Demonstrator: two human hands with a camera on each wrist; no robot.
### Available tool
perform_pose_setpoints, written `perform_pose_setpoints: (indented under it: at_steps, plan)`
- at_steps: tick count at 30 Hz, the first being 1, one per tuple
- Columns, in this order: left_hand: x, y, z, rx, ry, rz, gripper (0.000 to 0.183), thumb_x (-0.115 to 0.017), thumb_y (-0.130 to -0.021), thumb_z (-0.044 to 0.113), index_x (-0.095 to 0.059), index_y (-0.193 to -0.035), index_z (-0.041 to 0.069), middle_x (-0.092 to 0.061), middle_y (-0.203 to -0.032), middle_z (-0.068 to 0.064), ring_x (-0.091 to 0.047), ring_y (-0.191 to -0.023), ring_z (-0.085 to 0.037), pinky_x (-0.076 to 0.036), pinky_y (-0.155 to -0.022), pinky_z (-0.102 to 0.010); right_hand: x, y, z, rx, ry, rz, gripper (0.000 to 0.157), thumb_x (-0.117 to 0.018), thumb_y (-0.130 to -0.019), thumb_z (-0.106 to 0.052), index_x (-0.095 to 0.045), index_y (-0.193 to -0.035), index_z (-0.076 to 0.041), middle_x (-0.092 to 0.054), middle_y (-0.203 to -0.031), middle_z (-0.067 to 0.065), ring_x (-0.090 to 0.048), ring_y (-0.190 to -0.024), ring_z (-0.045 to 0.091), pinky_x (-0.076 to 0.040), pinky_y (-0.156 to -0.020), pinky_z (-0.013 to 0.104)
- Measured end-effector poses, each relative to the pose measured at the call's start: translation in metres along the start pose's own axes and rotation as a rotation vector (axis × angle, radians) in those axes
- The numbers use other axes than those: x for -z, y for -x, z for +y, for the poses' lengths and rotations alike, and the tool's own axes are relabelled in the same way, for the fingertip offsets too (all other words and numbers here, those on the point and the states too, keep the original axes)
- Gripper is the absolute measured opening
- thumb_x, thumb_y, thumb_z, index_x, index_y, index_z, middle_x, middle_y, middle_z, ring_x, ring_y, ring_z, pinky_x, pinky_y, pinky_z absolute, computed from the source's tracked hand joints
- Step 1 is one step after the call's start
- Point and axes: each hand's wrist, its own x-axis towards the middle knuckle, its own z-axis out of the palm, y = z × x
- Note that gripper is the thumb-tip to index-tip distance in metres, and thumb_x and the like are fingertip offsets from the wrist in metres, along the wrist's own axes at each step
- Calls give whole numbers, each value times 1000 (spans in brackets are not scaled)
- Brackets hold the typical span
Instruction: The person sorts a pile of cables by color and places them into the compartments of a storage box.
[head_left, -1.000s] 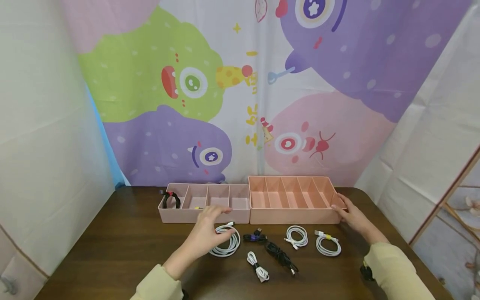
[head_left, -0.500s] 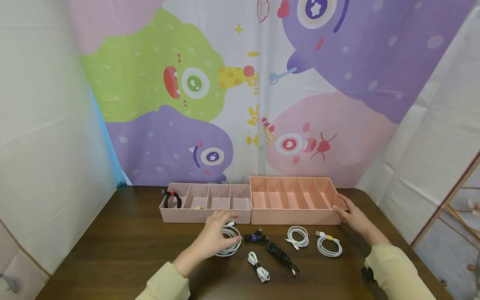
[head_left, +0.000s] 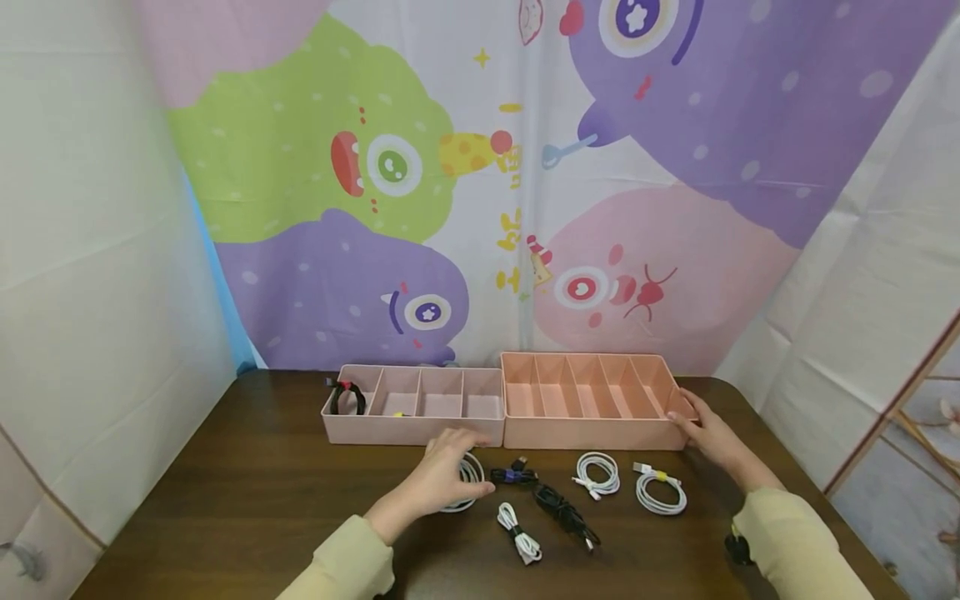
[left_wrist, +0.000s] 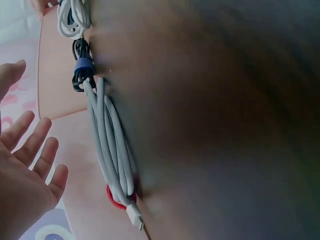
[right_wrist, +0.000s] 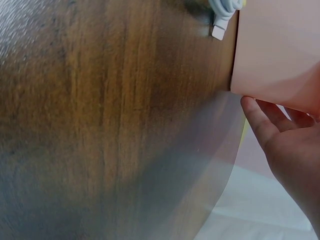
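My left hand [head_left: 442, 477] hovers with spread, relaxed fingers over a grey-white coiled cable [head_left: 471, 482], partly hiding it in the head view. In the left wrist view that cable [left_wrist: 111, 142] shows a red tie near its plug, and the hand [left_wrist: 25, 170] is apart from it. At the far right, my right hand [head_left: 711, 433] rests its fairly straight fingers and thumb against the end of a peach divided box [head_left: 592, 433]. The right wrist view shows the thumb [right_wrist: 257, 117] touching the box's lower corner [right_wrist: 280, 60].
A pale pink divided box [head_left: 412, 431] adjoins the peach one, holding a black cable [head_left: 349, 398] in its left compartment. On the brown table [head_left: 225, 500] lie black cables [head_left: 566, 517], a white cable with a black tie [head_left: 519, 533], and white coils [head_left: 597, 475] to the right.
My left hand has shifted a little to the right over the grey-white cable, its fingers still apart. The right hand stays at the end of the peach box.
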Motion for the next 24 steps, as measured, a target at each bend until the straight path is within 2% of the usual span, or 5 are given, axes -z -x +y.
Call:
perform_pose_setpoints:
  at_steps: [14,19,24]
  plan:
    - [-8,-14,-2,41,-65,-120,56,-78,-73,35,-60,-120,10,-59,-116,-4,-47,-111,-24,-34,-88,-46,0,0,-1,-4,-15,-7,73,-45,-100,-34,-5,-148,5,-28,-138,41,-44,-119,50,-46,-91,53]
    - [-9,-18,-3,37,-80,-167,54,-79,-73,33,-60,-118,10,-60,-117,-5,-48,-111,-26,-33,-88,-45,0,0,-1,-1,-8,-6,73,-45,-100,-34,-6,-148,5,-30,-136,40,-46,-117,49,-47,-90,52]
    - [-11,-21,-4,37,-104,-209,51,-80,-73,33,-62,-114,10,-61,-111,-2,-49,-107,-23,-32,-85,-41,0,0,0,6,-13,-8,72,-45,-100,-33,-6,-147,5,-32,-135,41,-47,-116,49,-47,-89,52]
